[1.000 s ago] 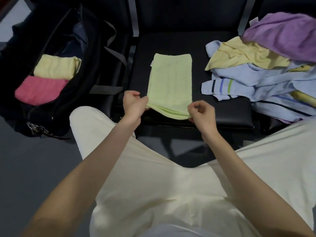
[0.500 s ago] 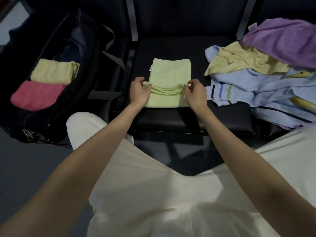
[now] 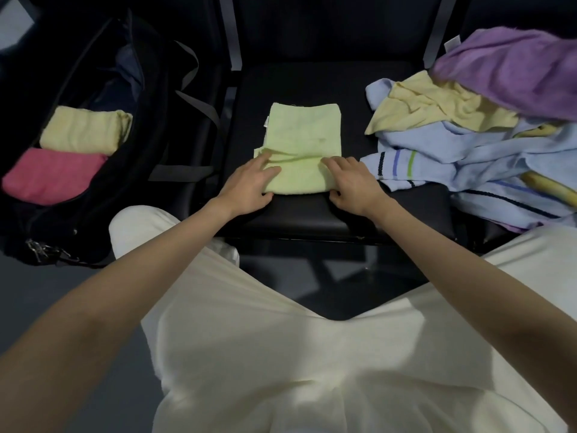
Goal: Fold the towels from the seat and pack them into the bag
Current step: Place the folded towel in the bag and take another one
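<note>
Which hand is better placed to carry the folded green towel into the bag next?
Probably the left hand: it rests on the green towel on the side facing the open bag. The right hand lies on the far side, nearer the unfolded pile.

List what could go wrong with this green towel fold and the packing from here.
1. The green towel has a rumpled ridge where both hands press; the left hand and right hand may flatten it crooked, leaving a lumpy fold.
2. The towel's near edge lies close to the seat front; it might slip off when lifted.
3. The bag already holds a yellow towel and a pink towel; dropping another in could muss them.
</note>
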Motion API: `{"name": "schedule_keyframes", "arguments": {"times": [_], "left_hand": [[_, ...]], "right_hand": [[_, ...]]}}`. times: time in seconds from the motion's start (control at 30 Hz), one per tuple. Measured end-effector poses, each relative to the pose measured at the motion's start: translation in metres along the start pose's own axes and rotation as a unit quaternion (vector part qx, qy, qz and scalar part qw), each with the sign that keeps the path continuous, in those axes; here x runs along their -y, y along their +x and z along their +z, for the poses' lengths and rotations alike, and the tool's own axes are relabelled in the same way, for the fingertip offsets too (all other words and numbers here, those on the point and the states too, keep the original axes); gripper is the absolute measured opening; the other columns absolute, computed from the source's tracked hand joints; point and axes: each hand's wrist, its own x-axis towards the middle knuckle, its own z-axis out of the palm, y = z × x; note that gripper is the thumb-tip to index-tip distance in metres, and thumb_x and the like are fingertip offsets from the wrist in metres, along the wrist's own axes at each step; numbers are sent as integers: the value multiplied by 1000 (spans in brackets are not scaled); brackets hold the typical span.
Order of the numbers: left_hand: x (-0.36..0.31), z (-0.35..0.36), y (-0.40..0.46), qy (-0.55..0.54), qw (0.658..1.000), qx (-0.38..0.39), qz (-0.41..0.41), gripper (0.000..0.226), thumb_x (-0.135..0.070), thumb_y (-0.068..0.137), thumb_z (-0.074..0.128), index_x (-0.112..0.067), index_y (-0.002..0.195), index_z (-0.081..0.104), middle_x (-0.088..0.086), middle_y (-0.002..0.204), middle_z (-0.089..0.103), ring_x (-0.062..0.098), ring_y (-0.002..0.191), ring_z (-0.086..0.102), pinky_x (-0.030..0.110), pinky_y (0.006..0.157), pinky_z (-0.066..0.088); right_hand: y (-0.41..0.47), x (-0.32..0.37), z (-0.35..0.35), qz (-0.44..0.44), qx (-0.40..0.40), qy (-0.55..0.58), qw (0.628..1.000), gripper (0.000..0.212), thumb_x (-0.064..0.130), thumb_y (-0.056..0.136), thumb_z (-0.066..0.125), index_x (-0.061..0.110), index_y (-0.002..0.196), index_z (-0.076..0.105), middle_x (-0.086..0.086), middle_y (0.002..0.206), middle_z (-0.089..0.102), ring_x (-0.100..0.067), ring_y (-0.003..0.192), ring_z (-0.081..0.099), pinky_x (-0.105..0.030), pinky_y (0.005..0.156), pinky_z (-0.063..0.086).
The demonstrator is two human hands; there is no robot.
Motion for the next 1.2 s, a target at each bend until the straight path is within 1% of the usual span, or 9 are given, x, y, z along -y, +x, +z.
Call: {"name": "schedule_keyframes", "arguments": {"times": [0.13, 0.3, 0.4, 0.57, 0.7, 0.8, 0.9, 1.0, 1.2], "left_hand": [[-3, 0, 2, 7, 1000, -25, -14, 44, -16, 84, 64, -7, 126, 55, 13, 160, 7, 33, 136, 36, 41, 87, 52], [-10, -7, -9, -20, 993, -119, 0, 24, -17, 84, 65, -1, 102, 66, 8, 136, 48, 26, 110, 56, 40, 81, 51], [-16, -17, -22, -109, 980, -168, -3, 20, -17, 80, 66, -5, 96, 69, 4, 114, 61, 19, 100, 59, 30, 81, 47], [-32, -39, -33, -301, 940, -146, -74, 16, -24, 75, 61, -14, 83, 69, 1, 78, 68, 15, 70, 59, 28, 63, 45], [-42, -42, -16, -393, 900, -146, -119, 10, -10, 85, 65, -8, 95, 67, -2, 89, 67, 4, 80, 61, 12, 70, 48], [-45, -33, 6, -451, 859, -147, -194, 24, -18, 89, 66, -12, 112, 61, -3, 101, 65, 5, 91, 63, 16, 77, 52], [-44, -22, 22, -452, 843, -117, -267, 52, -28, 89, 66, -14, 135, 46, 0, 113, 61, 13, 100, 61, 25, 85, 51], [-42, -12, 24, -402, 870, -71, -277, 74, -28, 83, 71, -14, 145, 34, 2, 128, 56, 17, 113, 56, 34, 98, 47], [-47, 4, 12, -246, 902, -56, -351, 61, -39, 79, 74, -7, 126, 50, 13, 130, 48, 29, 118, 51, 39, 95, 46]], "right_hand": [[8, 3, -6, 1, 5, -50, 999, 41, 20, 75, 59, 5, 114, 56, -16, 117, 54, -34, 99, 48, -40, 84, 38], [-3, 5, -13, 9, -70, -22, 997, 26, 27, 80, 57, 3, 85, 63, -12, 87, 63, -32, 90, 49, -38, 76, 33], [-25, 9, -17, 32, -123, 103, 987, 29, 34, 76, 56, 4, 77, 59, -2, 72, 58, -26, 82, 49, -36, 73, 35], [-53, 18, -24, 126, -138, 398, 898, 25, 35, 72, 48, 10, 73, 47, 7, 61, 42, -8, 57, 37, -21, 52, 29], [-48, 22, -23, 212, -183, 512, 812, 19, 21, 84, 50, 16, 69, 39, 7, 64, 34, -2, 57, 30, -16, 53, 28], [-35, 18, -19, 265, -196, 539, 775, 22, 23, 92, 51, 15, 75, 40, 3, 65, 32, -7, 59, 29, -20, 56, 28], [-21, 13, -15, 303, -158, 496, 798, 19, 29, 93, 54, 12, 101, 51, 9, 71, 44, -2, 63, 41, -18, 61, 33], [-15, 9, -13, 298, -109, 423, 849, 42, 28, 90, 61, 3, 121, 46, -1, 103, 57, -11, 93, 53, -21, 74, 38], [-16, 11, -5, 322, -70, 251, 910, 53, 43, 87, 62, -2, 111, 48, -16, 110, 57, -32, 103, 55, -34, 71, 39]]}}
